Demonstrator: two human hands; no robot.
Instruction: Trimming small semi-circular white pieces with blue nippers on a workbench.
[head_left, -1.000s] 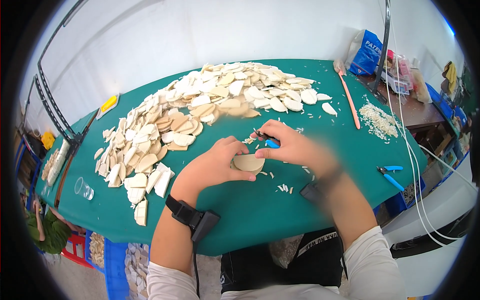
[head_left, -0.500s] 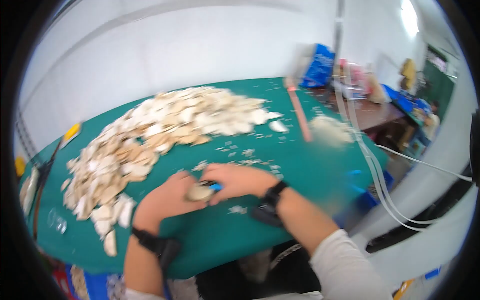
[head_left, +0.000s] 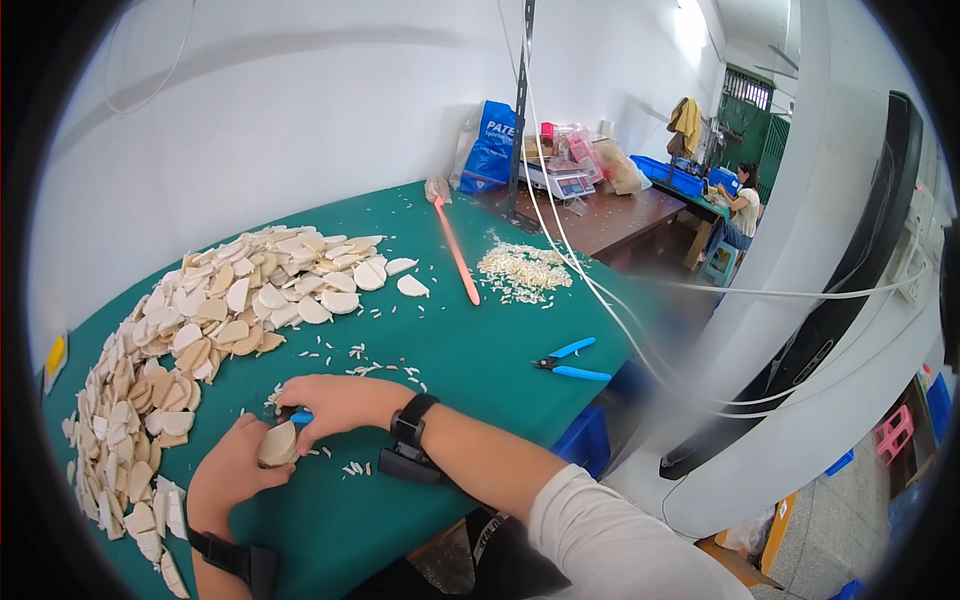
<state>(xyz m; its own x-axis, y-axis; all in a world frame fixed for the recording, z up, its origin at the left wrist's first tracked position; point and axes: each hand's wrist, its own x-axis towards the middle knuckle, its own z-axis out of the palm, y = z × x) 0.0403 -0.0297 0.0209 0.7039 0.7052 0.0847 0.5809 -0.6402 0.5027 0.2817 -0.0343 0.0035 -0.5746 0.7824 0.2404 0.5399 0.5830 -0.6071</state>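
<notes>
left hand (head_left: 232,468) fingers pinching flat beige half-round piece (head_left: 277,444) just above green desk (head_left: 480,350) | right hand (head_left: 335,402) fingers closed on blue-handled cutter (head_left: 298,416) touching piece | small pale offcuts (head_left: 352,467) beside | big heap of beige half-round pieces (head_left: 200,330) behind | blue-handled pliers (head_left: 570,362) far right | orange stick (head_left: 456,262) beyond

A green surface (head_left: 480,360) carries a big heap of pale half-round pieces (head_left: 190,330) beyond and left of the grip, small offcuts (head_left: 385,370) just beyond it, and blue-handled cutters (head_left: 568,362), an orange stick (head_left: 456,256) and a pale chip pile (head_left: 522,270) farther right.
</notes>
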